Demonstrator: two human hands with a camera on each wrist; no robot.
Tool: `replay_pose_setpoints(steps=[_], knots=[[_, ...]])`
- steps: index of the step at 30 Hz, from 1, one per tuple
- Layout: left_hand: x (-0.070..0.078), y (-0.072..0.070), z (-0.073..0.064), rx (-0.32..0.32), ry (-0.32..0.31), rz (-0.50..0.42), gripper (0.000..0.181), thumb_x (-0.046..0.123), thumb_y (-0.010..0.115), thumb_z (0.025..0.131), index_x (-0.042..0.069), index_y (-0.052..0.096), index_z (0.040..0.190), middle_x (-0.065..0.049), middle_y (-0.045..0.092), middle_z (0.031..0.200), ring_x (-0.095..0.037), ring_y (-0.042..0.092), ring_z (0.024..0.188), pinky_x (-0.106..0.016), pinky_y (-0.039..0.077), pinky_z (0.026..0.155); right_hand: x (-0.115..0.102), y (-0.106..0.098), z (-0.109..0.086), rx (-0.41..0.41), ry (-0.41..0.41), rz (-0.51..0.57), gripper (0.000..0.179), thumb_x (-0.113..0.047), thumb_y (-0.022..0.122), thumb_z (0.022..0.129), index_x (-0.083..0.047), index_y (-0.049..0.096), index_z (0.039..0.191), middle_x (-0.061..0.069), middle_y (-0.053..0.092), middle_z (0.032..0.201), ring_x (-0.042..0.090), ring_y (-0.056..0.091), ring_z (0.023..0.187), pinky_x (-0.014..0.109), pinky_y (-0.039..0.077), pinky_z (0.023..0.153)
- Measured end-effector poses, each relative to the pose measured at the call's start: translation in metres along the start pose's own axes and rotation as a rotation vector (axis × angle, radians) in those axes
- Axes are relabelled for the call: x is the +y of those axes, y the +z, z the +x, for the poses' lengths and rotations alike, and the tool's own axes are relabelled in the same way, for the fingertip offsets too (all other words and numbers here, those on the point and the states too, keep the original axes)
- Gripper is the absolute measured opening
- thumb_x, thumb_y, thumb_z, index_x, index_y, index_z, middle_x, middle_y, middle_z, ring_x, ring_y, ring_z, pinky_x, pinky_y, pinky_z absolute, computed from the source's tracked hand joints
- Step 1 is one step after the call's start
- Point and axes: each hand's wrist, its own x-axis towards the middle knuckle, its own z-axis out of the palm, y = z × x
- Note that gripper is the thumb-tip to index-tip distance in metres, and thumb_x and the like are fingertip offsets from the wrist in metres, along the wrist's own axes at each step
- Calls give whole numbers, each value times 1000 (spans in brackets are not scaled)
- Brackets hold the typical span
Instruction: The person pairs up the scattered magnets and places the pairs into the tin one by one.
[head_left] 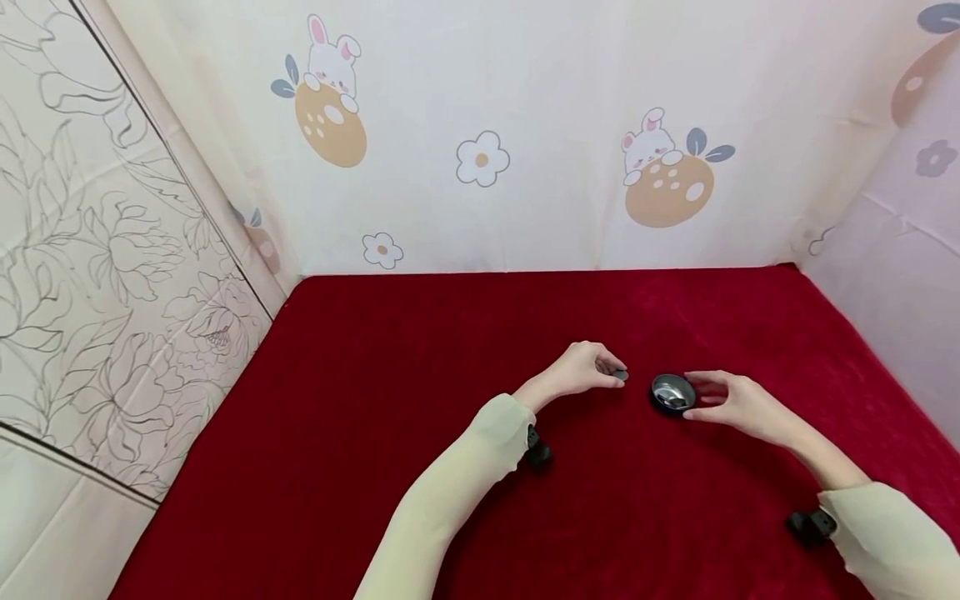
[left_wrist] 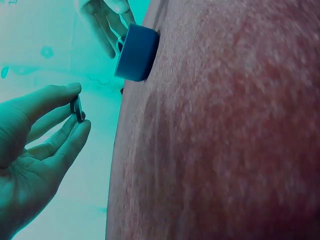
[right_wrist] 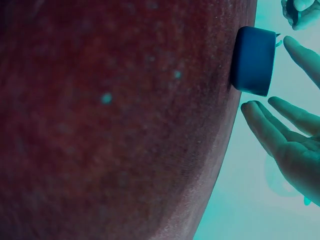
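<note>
My left hand pinches a small, thin grey disc between thumb and fingertips, above the red cloth. In the left wrist view the disc appears edge-on. To its right, a small round dish, dark outside with a shiny metallic inside, stands upright on the cloth. Something dark shows in the dish, perhaps a reflection. My right hand is at the dish's right side, thumb and fingers spread and fairly straight. In the right wrist view its fingertips look slightly apart from the dish.
Red plush cloth covers the table. Behind it hangs a pale curtain printed with rabbits and flowers. A panel with line-drawn flowers borders the left side, and pale fabric the right. Each wrist carries a small black camera.
</note>
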Motion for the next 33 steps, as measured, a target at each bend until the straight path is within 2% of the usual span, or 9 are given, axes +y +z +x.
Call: replay_pose_setpoints(steps=[3,5,13,24,33], knots=[[2,4,2,2,5,4,26,16,67,79,7,67,103,4,62,88,3,54,73,-7,41,63,2,1,1,-2,-1,20,58,-18,73,73,12,48,117,25,56,108,10,60,87,16,47,66],[4,7,4,4,12,10,26,17,66,79,8,67,103,5,61,89,4,53,73,-6,41,63,4,2,2,-7,5,23,59,-18,73,73,12,48,117,25,56,107,6,59,86,16,47,66],[11,17,11,16,9,-10,25,17,67,79,8,67,103,6,62,88,5,53,72,-6,41,62,2,2,6,-17,1,25,57,-15,72,73,15,47,115,27,55,106,20,61,86,17,48,64],[22,34,20,49,9,18,24,20,68,77,12,69,99,10,61,86,10,50,68,-4,39,61,4,2,8,-10,26,-9,53,-19,71,75,12,52,113,23,59,102,22,60,85,19,48,63],[26,42,27,58,16,36,24,20,68,78,12,68,100,8,63,89,9,52,70,-3,38,62,4,1,9,-16,23,-6,51,-20,71,75,11,53,112,23,59,103,23,59,85,19,47,63]])
